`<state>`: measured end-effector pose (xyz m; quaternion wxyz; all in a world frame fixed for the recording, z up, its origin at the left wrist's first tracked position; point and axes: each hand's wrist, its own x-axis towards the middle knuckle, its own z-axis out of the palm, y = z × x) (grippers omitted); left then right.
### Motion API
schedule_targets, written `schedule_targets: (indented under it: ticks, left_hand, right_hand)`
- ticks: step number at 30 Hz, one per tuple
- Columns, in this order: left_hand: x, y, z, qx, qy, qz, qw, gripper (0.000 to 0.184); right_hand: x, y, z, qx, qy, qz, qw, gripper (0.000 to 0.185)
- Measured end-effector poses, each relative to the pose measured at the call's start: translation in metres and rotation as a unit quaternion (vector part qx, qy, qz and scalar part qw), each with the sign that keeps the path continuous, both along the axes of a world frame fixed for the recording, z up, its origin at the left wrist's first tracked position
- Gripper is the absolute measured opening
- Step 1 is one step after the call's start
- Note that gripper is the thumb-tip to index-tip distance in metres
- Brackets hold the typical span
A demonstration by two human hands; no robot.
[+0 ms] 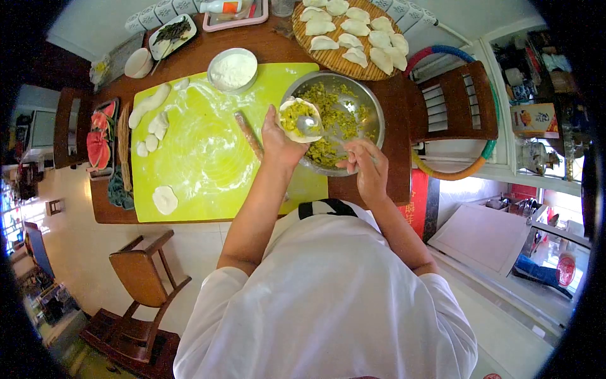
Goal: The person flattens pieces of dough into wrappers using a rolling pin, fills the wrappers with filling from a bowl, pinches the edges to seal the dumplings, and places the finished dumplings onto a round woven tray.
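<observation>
I saw left hand [283, 145] cup round white dough wrapper [291, 135], apparently so yellow-green filling [291, 116] sat steady above that grip, right hand [367, 165] pinching shiny metal spoon [308, 124].

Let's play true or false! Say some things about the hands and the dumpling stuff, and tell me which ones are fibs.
1. The left hand holds a round dough wrapper with filling on it. True.
2. The right hand holds the rolling pin. False: the right hand holds a spoon, and the rolling pin lies on the green mat.
3. The folded dumplings sit on a round woven tray. True.
4. The big metal bowl has nothing inside. False: it has filling in it too.
5. The red melon slices are next to the woven tray. False: they are past the left edge of the mat.
</observation>
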<state>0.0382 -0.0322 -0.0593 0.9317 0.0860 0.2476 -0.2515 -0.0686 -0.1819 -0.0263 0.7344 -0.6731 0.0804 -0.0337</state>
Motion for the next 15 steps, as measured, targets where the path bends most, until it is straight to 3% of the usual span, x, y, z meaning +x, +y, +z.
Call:
schedule_targets:
  ticks: [2,8,10,15]
  left_hand:
    - [0.000,0.000,-0.003,-0.001,0.007,0.000,1.000,0.054]
    - [0.002,0.001,0.002,0.027,0.005,0.019,0.999,0.054]
    - [0.005,0.004,-0.004,0.028,-0.036,0.034,0.998,0.053]
    - [0.009,0.007,-0.004,0.009,-0.030,0.036,0.999,0.046]
  right_hand:
    - [-0.001,-0.001,-0.003,0.001,-0.013,0.017,1.000,0.025]
    - [0.001,-0.005,0.011,-0.167,-0.069,0.032,0.983,0.021]
    - [0.003,-0.013,0.016,-0.345,-0.142,0.073,0.925,0.022]
    - [0.002,-0.014,0.021,-0.390,-0.188,0.135,0.891,0.028]
